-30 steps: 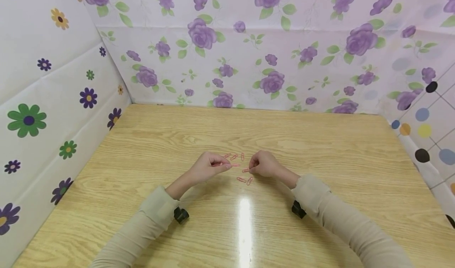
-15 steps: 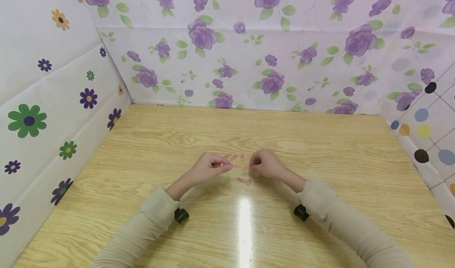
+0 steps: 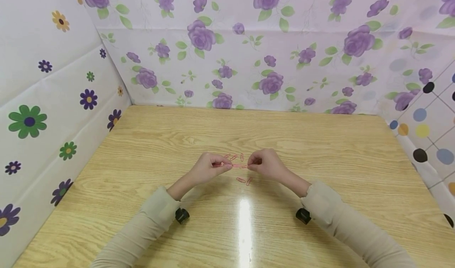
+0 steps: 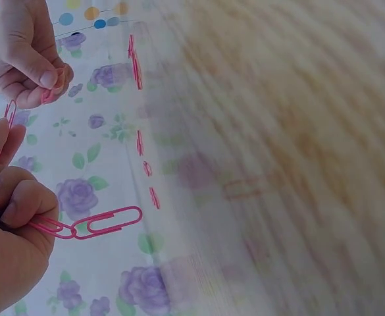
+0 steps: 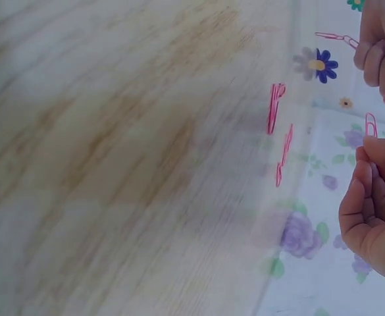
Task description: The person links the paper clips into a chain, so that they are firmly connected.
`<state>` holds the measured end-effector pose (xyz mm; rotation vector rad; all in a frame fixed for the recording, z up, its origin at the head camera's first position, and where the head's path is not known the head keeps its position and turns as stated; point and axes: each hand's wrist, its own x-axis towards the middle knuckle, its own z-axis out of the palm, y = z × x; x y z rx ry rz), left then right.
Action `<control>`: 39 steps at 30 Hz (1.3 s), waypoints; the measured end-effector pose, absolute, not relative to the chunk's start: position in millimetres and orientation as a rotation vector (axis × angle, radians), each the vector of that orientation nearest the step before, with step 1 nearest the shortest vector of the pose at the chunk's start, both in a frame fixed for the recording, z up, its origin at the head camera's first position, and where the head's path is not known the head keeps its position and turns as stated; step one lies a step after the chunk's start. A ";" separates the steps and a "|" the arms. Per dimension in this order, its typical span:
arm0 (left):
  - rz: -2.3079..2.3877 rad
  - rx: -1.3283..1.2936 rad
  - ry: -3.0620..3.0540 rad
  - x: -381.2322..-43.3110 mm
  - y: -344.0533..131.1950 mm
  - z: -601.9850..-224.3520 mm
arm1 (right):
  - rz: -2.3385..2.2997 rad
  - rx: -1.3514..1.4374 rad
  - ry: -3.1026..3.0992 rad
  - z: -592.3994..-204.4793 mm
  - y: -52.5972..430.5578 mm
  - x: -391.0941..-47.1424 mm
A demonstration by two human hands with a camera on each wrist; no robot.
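Over the middle of the table my left hand (image 3: 209, 167) pinches a chain of linked pink paper clips (image 4: 110, 222). In the left wrist view part of the chain sticks out behind the curled fingers, and an end clip (image 4: 10, 113) points forward from the fingertips. Facing it, my right hand (image 3: 268, 165) pinches a single pink paper clip (image 5: 371, 125) between thumb and index finger, its loop pointing at the left hand. In the head view the two clip ends meet or overlap in the narrow gap between the hands.
Loose pink paper clips lie on the wooden table (image 3: 320, 141): several just beyond the hands, including a clip (image 3: 242, 157), and two nearer the person, one being a clip (image 3: 241, 180). A floral-covered wall (image 3: 245, 62) closes off the back; a flowered panel (image 3: 53, 102) stands left.
My right hand has moved slightly left with its paper clip, closing the gap to the end of the chain. The left hand has stayed nearly still.
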<state>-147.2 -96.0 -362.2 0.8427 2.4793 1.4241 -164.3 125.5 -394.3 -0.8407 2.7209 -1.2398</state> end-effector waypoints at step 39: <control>1.382 1.017 2.536 -167.6 -96.5 -404.0 | -1.336 -0.905 2.781 -393.4 121.7 -155.9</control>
